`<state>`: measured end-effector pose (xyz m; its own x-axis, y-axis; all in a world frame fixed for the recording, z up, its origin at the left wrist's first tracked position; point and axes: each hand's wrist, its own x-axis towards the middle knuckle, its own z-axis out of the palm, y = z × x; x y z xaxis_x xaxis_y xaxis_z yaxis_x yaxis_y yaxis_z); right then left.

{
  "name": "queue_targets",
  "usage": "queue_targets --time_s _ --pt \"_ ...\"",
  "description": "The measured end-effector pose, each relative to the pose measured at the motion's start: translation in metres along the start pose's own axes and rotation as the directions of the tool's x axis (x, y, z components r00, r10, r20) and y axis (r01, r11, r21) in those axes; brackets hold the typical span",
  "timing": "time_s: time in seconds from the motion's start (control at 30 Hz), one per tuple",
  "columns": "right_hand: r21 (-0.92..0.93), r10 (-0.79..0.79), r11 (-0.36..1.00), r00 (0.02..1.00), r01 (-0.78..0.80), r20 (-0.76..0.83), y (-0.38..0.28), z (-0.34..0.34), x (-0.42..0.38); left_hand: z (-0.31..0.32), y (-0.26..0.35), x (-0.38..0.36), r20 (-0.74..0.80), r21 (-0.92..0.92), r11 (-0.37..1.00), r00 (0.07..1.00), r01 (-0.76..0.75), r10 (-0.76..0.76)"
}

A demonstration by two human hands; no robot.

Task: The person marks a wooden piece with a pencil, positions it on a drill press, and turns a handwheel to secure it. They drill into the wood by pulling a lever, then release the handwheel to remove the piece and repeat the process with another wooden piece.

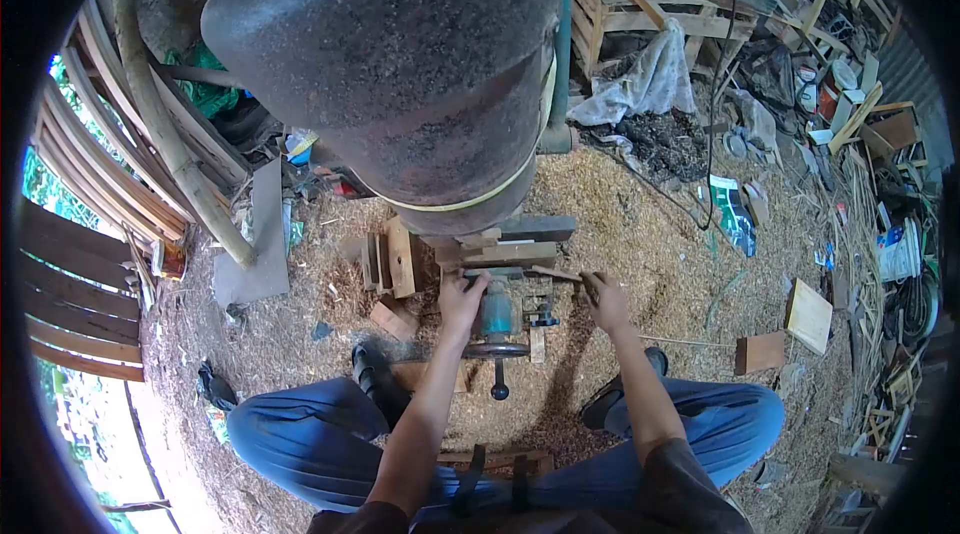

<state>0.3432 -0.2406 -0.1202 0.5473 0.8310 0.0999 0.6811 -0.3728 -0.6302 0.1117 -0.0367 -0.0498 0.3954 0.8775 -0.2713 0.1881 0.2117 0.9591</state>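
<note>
Between my knees stands a green machine [496,314] with a handwheel [497,350] and a black-knobbed crank [499,391]. On its left side my left hand [462,306] is closed at the top edge, thumb toward the green body; I cannot tell what its fingers grip. To the right, my right hand [607,306] pinches the end of a thin wooden stick [556,274], which reaches left toward the machine's top. Wooden blocks [512,254] lie just beyond the machine, under a large dark rounded drum [400,74] that fills the upper middle.
Wood shavings [620,224] cover the ground. Upright boards [401,259] stand at left of the machine, with a loose block [394,318] below them. At right lie wooden blocks [760,353]. A black cable [712,134] hangs at upper right, before cluttered scrap. A pole [165,134] leans at left.
</note>
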Motion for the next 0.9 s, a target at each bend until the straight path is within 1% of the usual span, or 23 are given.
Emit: queue_targets --time_s 0.03,0.1,0.13,0.17,0.23,0.27,0.3,0.33,0.37,0.4,0.43,0.5,0.53,0.57,0.6,0.63,0.67,0.7,0.73,0.77,0.83,0.87,0.9 --pt "0.0 -0.005 1.0 1.0 0.005 -0.002 0.0 0.003 0.004 0.003 -0.001 0.002 -0.003 -0.002 1.0 1.0 -0.004 0.004" --pt "0.013 0.027 1.0 0.999 -0.027 0.022 0.001 0.008 0.006 0.007 -0.007 -0.001 -0.059 0.022 0.997 0.995 -0.075 0.076" --pt "0.0 -0.003 1.0 1.0 0.003 0.026 0.002 0.009 0.008 0.006 -0.008 0.0 -0.041 0.057 0.994 0.995 -0.09 0.092" --pt "-0.002 0.001 1.0 1.0 -0.001 0.025 0.002 0.011 0.007 0.009 -0.01 0.0 -0.037 0.056 0.994 0.995 -0.089 0.091" --pt "0.084 -0.065 0.995 0.995 0.058 0.082 0.003 0.015 0.007 0.02 -0.005 0.002 -0.091 0.062 0.984 0.981 -0.167 0.172" --pt "0.048 -0.118 0.992 0.991 0.115 0.069 0.005 0.015 0.006 0.023 -0.002 0.004 -0.095 0.062 0.984 0.98 -0.169 0.175" --pt "0.053 -0.121 0.992 0.99 0.117 0.075 0.002 0.01 0.005 0.024 -0.007 0.008 -0.119 0.107 0.977 0.973 -0.185 0.197" --pt "0.026 -0.091 0.996 0.993 0.09 0.073 -0.002 0.002 0.003 0.024 -0.008 0.008 -0.139 0.152 0.969 0.966 -0.196 0.218" --pt "-0.004 -0.059 0.998 0.996 0.06 0.068 -0.006 -0.004 0.001 0.021 -0.01 0.007 -0.141 0.153 0.969 0.967 -0.192 0.213" --pt "-0.155 -0.099 0.983 0.995 0.094 -0.027 -0.01 -0.008 0.0 0.021 -0.006 0.005 -0.15 0.22 0.965 0.972 -0.144 0.179" --pt "-0.161 -0.1 0.982 0.995 0.094 -0.028 -0.013 -0.014 0.0 0.022 -0.002 0.005 -0.159 0.283 0.954 0.976 -0.098 0.147" --pt "-0.296 -0.209 0.94 0.973 0.171 -0.102 -0.019 -0.025 -0.001 0.021 0.002 0.003 -0.153 0.246 0.964 0.978 -0.105 0.145" --pt "-0.298 -0.211 0.939 0.972 0.173 -0.101 -0.023 -0.03 0.002 0.021 0.002 0.003 -0.152 0.214 0.971 0.978 -0.107 0.142" --pt "-0.332 -0.268 0.921 0.949 0.201 -0.167 -0.027 -0.033 0.006 0.02 0.002 0.006 -0.155 0.215 0.971 0.978 -0.107 0.142" --pt "-0.365 -0.322 0.903 0.919 0.226 -0.228 -0.032 -0.035 0.009 0.018 -0.001 0.009 -0.121 0.17 0.98 0.985 -0.098 0.12" --pt "-0.361 -0.322 0.904 0.92 0.229 -0.223 -0.04 -0.039 0.012 0.016 -0.003 0.009 -0.086 0.125 0.988 0.991 -0.087 0.098" --pt "-0.349 -0.325 0.905 0.924 0.243 -0.201 -0.047 -0.044 0.015 0.014 -0.005 0.008 -0.091 0.126 0.989 0.991 -0.083 0.095" --pt "-0.337 -0.33 0.906 0.926 0.256 -0.184 -0.052 -0.045 0.021 0.014 -0.001 0.006 -0.074 0.166 0.984 0.994 -0.067 0.08" --pt "-0.36 -0.377 0.884 0.911 0.299 -0.168 -0.058 -0.044 0.027 0.014 0.003 0.006 -0.058 0.206 0.977 0.996 -0.053 0.066" --pt "-0.359 -0.376 0.884 0.911 0.299 -0.168 -0.067 -0.038 0.03 0.015 0.007 0.003 -0.058 0.207 0.977 0.996 -0.053 0.066" --pt "-0.266 -0.378 0.906 0.913 0.33 -0.154 -0.08 -0.023 0.036 0.017 0.016 -0.002 -0.104 0.185 0.98 0.99 -0.078 0.098" --pt "-0.273 -0.345 0.915 0.927 0.298 -0.144 -0.071 -0.012 0.036 0.016 0.016 0.0 -0.106 0.191 0.978 0.989 -0.08 0.102" --pt "-0.266 -0.344 0.917 0.928 0.298 -0.146 -0.067 -0.006 0.033 0.015 0.012 0.002 -0.103 0.164 0.984 0.991 -0.062 0.08"
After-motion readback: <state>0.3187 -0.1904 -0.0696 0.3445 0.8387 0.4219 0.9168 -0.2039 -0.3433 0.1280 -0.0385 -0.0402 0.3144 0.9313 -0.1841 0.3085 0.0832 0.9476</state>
